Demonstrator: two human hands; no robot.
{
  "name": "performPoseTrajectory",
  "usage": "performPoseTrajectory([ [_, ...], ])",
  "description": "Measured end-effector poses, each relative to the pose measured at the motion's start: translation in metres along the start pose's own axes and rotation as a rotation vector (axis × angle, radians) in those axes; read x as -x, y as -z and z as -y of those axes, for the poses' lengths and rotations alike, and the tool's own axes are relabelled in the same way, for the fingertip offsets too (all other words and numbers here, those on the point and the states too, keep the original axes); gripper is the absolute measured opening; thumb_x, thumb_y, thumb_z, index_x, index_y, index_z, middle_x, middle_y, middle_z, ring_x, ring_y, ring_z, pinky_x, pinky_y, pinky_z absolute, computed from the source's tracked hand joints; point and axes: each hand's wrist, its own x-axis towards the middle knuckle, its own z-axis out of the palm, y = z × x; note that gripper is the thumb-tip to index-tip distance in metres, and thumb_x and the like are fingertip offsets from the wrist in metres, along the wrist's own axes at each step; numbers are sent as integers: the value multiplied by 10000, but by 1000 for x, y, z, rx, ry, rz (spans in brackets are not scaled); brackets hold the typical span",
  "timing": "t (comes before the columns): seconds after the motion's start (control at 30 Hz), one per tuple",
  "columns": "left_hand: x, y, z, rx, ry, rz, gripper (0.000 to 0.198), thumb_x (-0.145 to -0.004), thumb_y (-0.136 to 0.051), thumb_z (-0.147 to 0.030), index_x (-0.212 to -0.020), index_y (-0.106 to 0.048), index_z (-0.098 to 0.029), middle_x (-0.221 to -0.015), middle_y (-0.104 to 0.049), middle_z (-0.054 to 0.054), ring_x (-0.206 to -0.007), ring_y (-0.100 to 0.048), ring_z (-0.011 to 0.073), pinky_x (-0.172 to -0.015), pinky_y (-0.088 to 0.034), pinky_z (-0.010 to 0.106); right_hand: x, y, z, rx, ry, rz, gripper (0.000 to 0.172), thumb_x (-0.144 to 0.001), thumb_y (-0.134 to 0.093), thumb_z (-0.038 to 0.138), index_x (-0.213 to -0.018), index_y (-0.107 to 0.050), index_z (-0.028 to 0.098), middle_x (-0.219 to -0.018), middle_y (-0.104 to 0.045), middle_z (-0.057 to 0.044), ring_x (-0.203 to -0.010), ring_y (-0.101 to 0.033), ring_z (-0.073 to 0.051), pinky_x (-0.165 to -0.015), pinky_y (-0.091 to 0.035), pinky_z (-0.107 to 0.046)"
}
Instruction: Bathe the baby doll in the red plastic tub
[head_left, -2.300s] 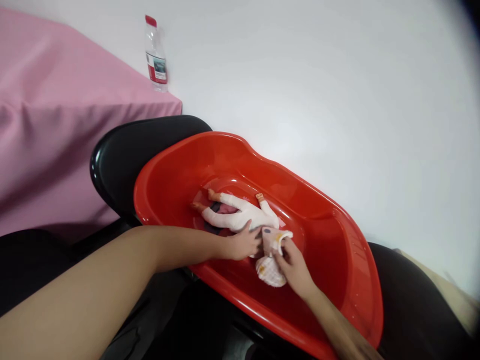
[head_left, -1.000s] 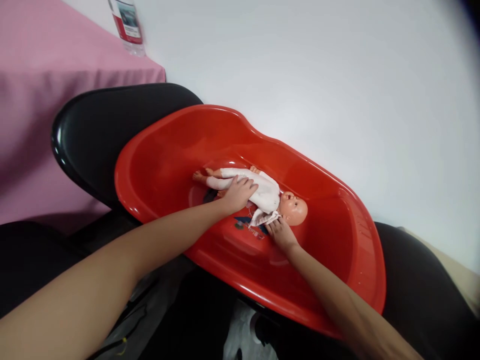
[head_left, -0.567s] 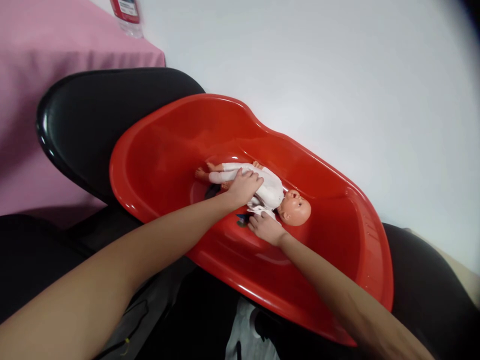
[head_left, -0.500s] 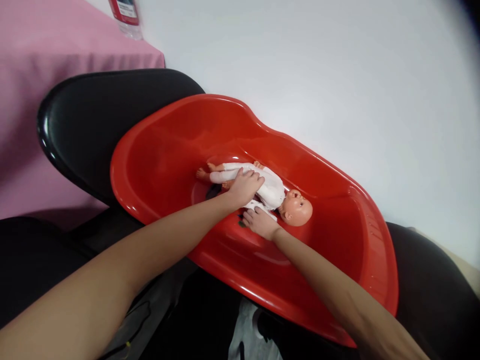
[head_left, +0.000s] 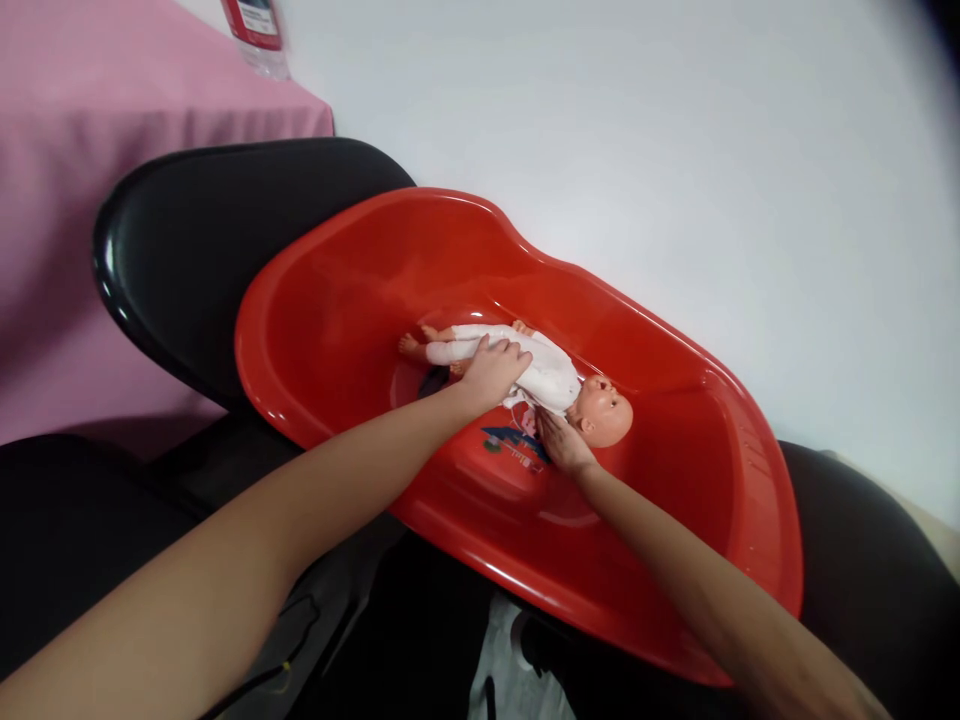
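Note:
A baby doll [head_left: 551, 377] in white clothing lies on its back in a red plastic tub [head_left: 322, 240], head to the right and bare feet to the left. My left hand [head_left: 496, 374] rests on the doll's lower body, fingers spread over the white cloth. My right hand [head_left: 564, 440] is at the doll's near side by the shoulder, fingers extended and partly tucked against the clothing. Below the doll, a printed picture [head_left: 517, 445] shows on the tub's inner wall.
Black chair seats [head_left: 225, 230] stand under and beside the tub at left and right. A table with a pink cloth [head_left: 112, 60] is at the upper left, bearing a bottle with a red label [head_left: 259, 35]. A white wall [head_left: 637, 130] rises behind.
My right hand has moved right, from the white cloth beside the doll to its shoulder, and its fingers have straightened. The printed picture is more exposed. My left hand stays on the doll.

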Motion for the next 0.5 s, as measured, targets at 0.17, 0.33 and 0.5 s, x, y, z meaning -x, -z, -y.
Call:
performPoseTrajectory([
  [0.17, -2, -6, 3, -5, -1, -34, 367, -1216, -605, -128, -1519, -806, -173, -1585, -822, 203, -1538, -726, 395, -1346, -475, 597, 34, 19, 3, 9, -4, 51, 724, -1102, -456, 22, -1798, -651, -11, -1824, -629, -328, -1756, -609, -423, -1535, -404, -670],
  [0.33, -4, -10, 2, -17, -7, -21, 395, -1200, -640, -133, -1568, -783, -143, -1584, -810, 215, -1523, -737, 402, -1346, -501, 602, 4, 38, 51, -297, -333, -89, 789, -1226, -597, 354, -1923, -430, 23, -1809, -629, -354, -1623, -685, -459, -1394, -545, -662],
  [0.5, -3, -5, -4, 4, 20, -23, 394, -1233, -581, -146, -1576, -774, -139, -1578, -807, 223, -1532, -733, 409, -1361, -502, 639, -56, 49, 88, -407, -555, -180, 790, -1225, -640, 540, -1852, -514, 76, -1811, -616, -344, -1633, -646, -483, -1359, -537, -669],
])
